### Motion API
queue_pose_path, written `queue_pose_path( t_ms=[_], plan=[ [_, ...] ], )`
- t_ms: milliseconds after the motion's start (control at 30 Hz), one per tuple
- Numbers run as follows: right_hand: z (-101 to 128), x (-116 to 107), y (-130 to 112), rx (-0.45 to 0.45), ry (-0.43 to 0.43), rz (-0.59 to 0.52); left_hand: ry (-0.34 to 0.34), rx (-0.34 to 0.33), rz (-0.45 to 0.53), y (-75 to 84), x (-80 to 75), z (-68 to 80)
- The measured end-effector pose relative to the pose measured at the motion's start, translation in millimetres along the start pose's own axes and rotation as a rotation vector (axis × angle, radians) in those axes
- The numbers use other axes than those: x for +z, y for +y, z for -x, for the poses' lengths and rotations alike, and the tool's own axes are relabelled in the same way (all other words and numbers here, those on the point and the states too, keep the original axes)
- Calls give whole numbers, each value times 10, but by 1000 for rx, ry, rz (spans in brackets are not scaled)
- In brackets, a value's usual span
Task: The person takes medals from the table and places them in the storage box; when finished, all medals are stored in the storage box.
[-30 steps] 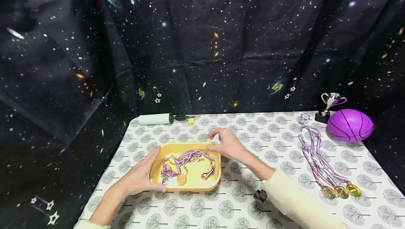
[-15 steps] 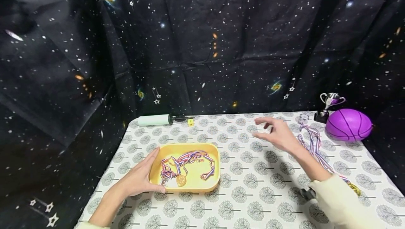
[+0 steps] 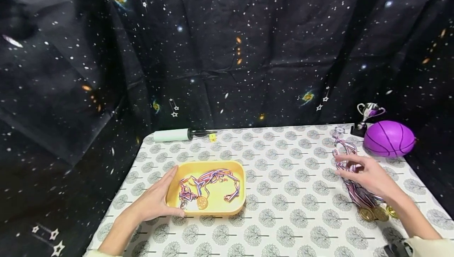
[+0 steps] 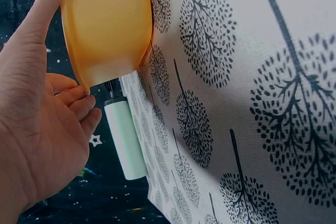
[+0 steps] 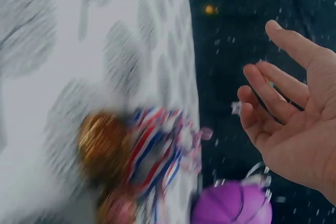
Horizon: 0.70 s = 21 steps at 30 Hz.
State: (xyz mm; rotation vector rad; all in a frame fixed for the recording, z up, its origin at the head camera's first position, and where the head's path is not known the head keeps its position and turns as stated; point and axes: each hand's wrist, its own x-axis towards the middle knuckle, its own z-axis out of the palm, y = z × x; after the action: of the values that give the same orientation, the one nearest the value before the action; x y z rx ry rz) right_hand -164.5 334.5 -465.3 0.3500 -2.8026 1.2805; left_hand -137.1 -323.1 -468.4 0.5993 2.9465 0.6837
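My left hand (image 3: pixel 156 198) holds the left end of a yellow plastic tub (image 3: pixel 232 209), thumb at the front side and fingers at the back. The left wrist view shows that hand (image 4: pixel 50 114) against the tub's outer wall (image 4: pixel 113 24). Inside the tub lie tangled striped ribbons (image 3: pixel 213 175) and a gold-coloured medal (image 3: pixel 202 202). At the right, my right hand (image 3: pixel 369 176) hovers over several medals (image 3: pixel 366 214) with red, white and blue ribbons (image 3: pixel 354 194). In the right wrist view this hand (image 5: pixel 294 103) has parted, slightly bent fingers with nothing between them.
A purple ball (image 3: pixel 389 138) with black lines and a silver trophy cup (image 3: pixel 370 111) stand at the back right. A pale green hand pump (image 3: pixel 172 135) and a small yellow tag (image 3: pixel 212 137) lie at the back left. A dark starry cloth (image 3: pixel 227 71) hangs behind the table.
My right hand has moved from the tub's right end across the table to the right, above the medals. The left hand and the tub have stayed in place.
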Motion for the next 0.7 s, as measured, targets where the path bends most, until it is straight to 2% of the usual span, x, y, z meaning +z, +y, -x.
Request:
queue_pose_path(
  t_ms=[233,400,700],
  plan=[
    [333,-61,338,-11,9,34,-1,11,3,-8,-7,12],
    [553,-76,529,-54,13,45,1,12,-4,-23,10,6],
    [837,-8,695,-63,39,111,8,9,-5,-21,-2,5]
  ],
)
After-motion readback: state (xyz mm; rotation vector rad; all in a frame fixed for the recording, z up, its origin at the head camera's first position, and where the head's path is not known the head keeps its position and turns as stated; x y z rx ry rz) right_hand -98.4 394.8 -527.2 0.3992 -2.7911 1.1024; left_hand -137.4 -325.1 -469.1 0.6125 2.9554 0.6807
